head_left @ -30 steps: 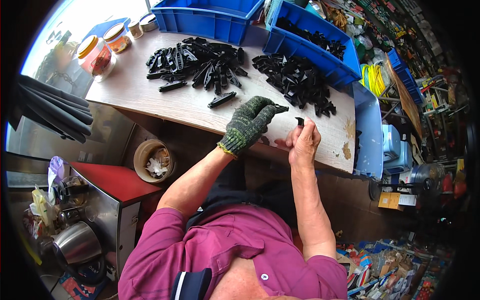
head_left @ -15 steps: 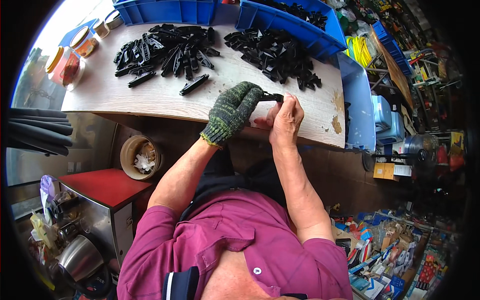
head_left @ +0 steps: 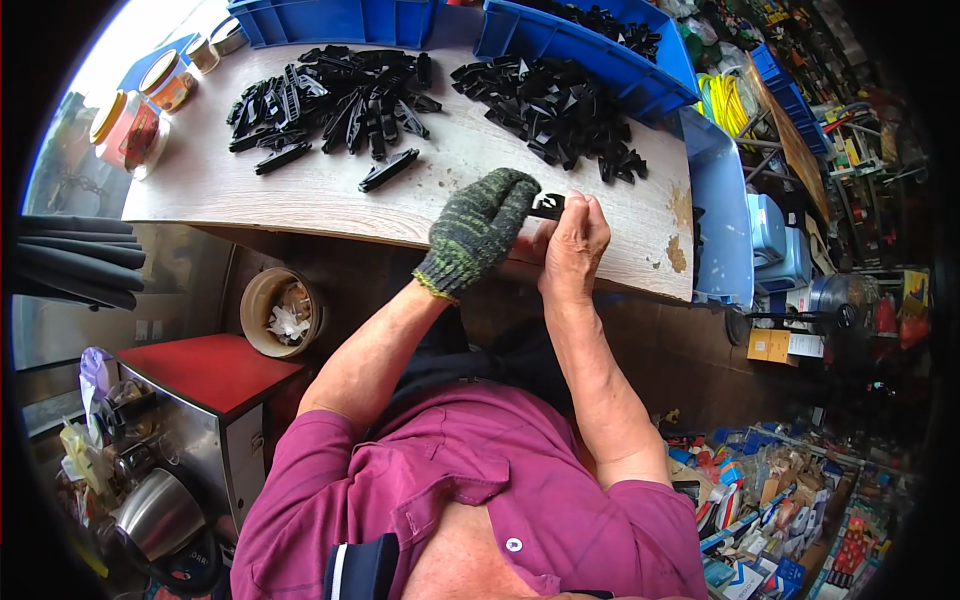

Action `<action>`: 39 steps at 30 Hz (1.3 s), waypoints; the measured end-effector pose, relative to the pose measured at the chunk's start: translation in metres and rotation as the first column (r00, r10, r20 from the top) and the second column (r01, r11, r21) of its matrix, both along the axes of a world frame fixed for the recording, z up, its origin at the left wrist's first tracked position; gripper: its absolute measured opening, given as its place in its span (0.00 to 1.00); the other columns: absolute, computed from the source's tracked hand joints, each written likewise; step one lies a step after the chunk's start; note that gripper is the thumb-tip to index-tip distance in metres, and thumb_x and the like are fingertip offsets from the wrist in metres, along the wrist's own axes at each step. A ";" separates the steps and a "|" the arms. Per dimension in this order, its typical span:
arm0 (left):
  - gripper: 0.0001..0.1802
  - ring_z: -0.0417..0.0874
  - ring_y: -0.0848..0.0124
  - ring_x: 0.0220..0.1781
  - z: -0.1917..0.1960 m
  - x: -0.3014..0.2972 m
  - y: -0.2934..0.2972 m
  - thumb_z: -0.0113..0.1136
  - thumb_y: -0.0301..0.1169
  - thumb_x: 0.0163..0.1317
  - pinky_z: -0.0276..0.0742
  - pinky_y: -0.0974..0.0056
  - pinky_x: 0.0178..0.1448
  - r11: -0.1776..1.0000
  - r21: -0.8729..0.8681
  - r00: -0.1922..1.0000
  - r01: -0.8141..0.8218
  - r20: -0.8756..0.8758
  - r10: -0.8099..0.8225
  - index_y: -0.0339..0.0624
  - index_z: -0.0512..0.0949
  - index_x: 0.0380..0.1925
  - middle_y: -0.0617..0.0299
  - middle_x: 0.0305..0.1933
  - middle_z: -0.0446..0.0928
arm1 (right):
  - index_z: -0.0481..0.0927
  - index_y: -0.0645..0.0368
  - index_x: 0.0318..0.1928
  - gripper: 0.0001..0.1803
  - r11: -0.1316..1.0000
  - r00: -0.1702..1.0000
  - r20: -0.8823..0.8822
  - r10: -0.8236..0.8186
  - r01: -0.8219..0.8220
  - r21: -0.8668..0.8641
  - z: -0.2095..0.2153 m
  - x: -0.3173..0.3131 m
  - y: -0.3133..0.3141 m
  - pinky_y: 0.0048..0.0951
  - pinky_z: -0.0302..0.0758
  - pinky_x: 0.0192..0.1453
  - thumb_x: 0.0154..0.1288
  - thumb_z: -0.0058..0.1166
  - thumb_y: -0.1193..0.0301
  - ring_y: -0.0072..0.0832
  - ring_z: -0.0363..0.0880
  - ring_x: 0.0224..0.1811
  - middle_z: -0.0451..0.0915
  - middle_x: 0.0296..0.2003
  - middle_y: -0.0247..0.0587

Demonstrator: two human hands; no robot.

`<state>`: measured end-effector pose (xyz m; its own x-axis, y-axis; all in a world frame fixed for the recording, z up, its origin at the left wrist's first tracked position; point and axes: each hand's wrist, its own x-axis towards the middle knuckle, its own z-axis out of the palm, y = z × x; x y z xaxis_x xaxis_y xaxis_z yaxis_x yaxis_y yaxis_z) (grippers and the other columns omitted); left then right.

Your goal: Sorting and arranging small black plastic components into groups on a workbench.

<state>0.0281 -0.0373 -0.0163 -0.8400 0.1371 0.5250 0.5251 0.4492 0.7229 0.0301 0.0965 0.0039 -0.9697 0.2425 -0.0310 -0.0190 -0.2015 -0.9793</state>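
Above the front part of the table, both my hands are closed on a small black plastic part (head_left: 547,206), which shows only in the gap between them. My left hand (head_left: 480,228), in a dark green knitted glove, covers its left end. The bare fingers of my right hand (head_left: 575,243) pinch the other end. Beyond my left hand lies a pile of long, slim black plastic pieces (head_left: 330,100), with one piece (head_left: 388,170) lying apart nearer me. Farther right is a heap of shorter, angular black plastic pieces (head_left: 550,110).
Blue crates (head_left: 335,25) line the table's far edge, the right one (head_left: 590,50) holding more black pieces. Jars (head_left: 127,128) stand at the far left. A light blue bin (head_left: 720,210) adjoins the table's right end. Below left are a waste bucket (head_left: 250,310) and a red-topped cabinet (head_left: 205,370).
My gloved left hand has shifted right, closer to my right hand. Less of the black plastic part shows between them. The piles look the same.
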 end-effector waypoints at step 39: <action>0.21 0.86 0.52 0.42 0.042 0.013 -0.073 0.58 0.45 0.68 0.80 0.52 0.46 0.744 -0.518 0.875 -0.422 -0.015 0.485 0.42 0.80 0.52 0.47 0.42 0.84 | 0.70 0.58 0.31 0.13 0.999 0.979 0.203 -0.033 0.028 0.031 0.029 -0.023 0.082 0.51 0.85 0.22 0.69 0.47 0.62 0.28 0.66 0.09 0.62 0.10 0.35</action>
<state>0.0407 -0.1102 0.0258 -0.9181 -0.0638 0.3911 0.0969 0.9208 0.3777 0.0067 0.1782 0.0327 -0.9359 0.2755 -0.2197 0.1755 -0.1764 -0.9685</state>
